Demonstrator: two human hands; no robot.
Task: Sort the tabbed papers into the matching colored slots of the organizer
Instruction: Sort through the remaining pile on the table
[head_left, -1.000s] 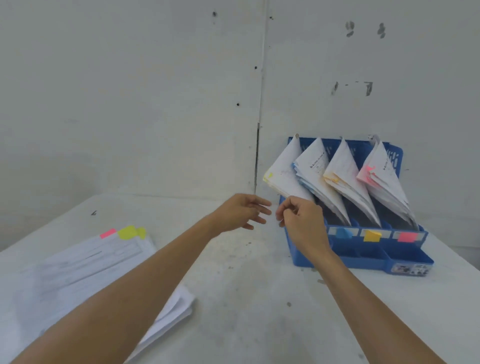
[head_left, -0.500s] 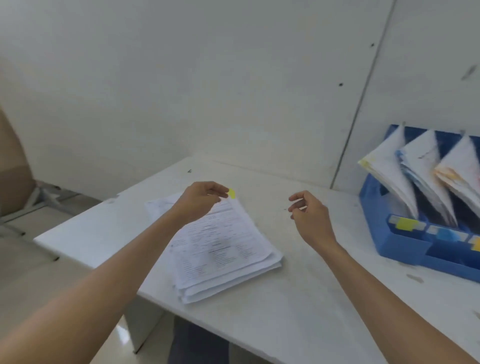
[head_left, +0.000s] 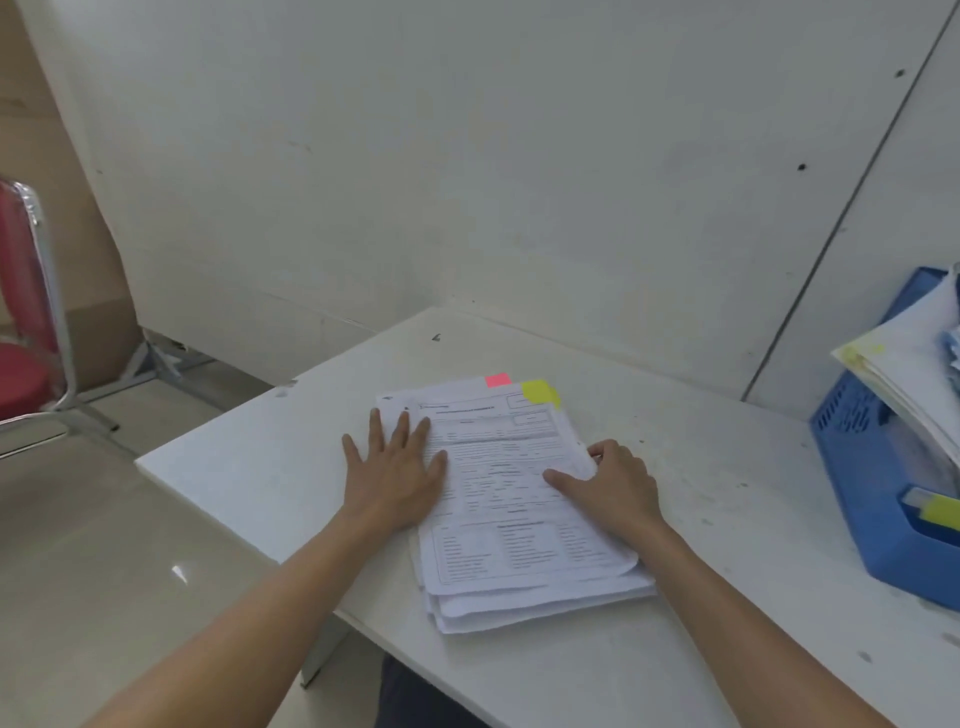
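The left hand (head_left: 397, 467) is lying flat with its fingers spread and straight, pressing down on the left edge of the stack of papers (head_left: 519, 551) and partly on the counter (head_left: 727, 519) beside it. The right hand (head_left: 613, 483) is gripping the stack's right edge: its thumb is lying across the printed top sheet while its fingers are curling over the side. How many sheets it is holding cannot be told.

The stack is sitting between the two hands, near the counter's front edge, its sheets fanning out unevenly toward the person. Just beyond the fingertips, at the stack's far end, a yellow tab (head_left: 537, 391) is sticking out on the right-hand side and a pink tab (head_left: 497, 380) is showing just to its left on a lower sheet.

The counter is white, with small dark specks and scuffs scattering across it. Well to the right of the right hand, the blue organizer (head_left: 852, 467) is standing at the picture's edge, holding filed papers (head_left: 909, 358) that are leaning out over its side; a yellow label (head_left: 935, 509) is showing on its front.

Far left of the left hand, a red chair (head_left: 21, 312) with a metal frame is standing on the glossy beige floor (head_left: 104, 571). Beyond the counter, a white panelled wall (head_left: 467, 156) is rising, dotted with a few dark marks.
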